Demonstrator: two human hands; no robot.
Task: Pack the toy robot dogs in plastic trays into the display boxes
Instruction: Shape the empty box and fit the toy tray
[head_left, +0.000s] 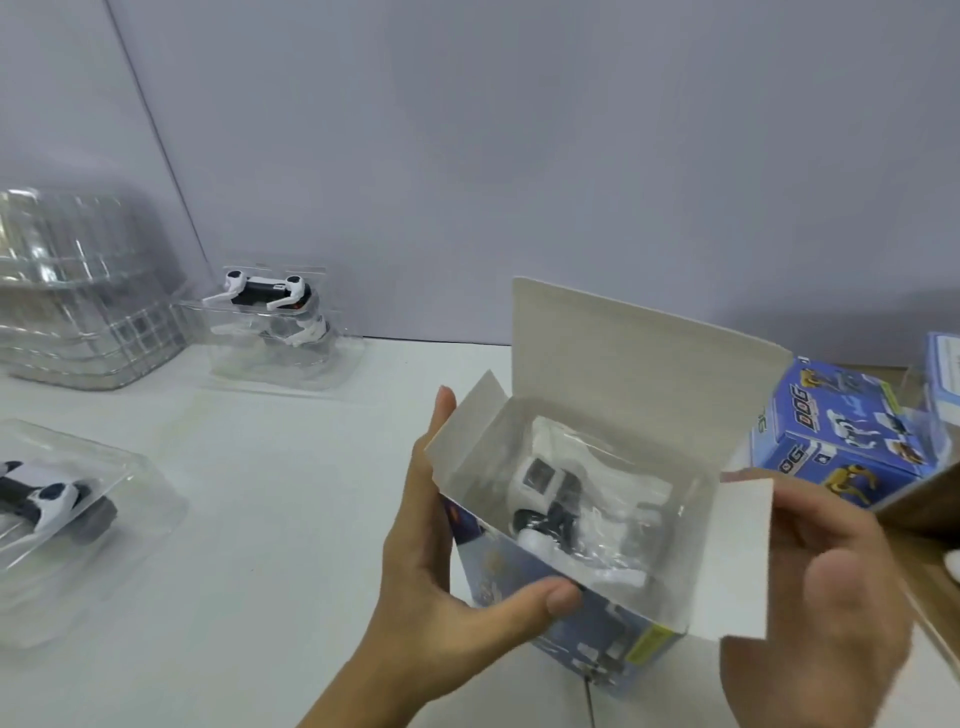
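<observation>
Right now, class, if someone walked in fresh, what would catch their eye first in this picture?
First, the open display box at centre, with a white toy robot dog in its plastic tray already inside, held by the left hand and right hand. Next, two more trayed dogs wait on the white table: one at the back left, one at the left edge. Printed blue boxes sit at right.

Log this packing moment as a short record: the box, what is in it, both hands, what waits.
open box: display box, top flaps up
contents: toy robot dog in tray, inside the box
left hand: grips the box's left side, thumb on the front
right hand: holds the right side flap
waiting: trayed dog at left edge; trayed dog by the wall
spare trays: clear stack, far left
packed boxes: blue boxes, far right
</observation>
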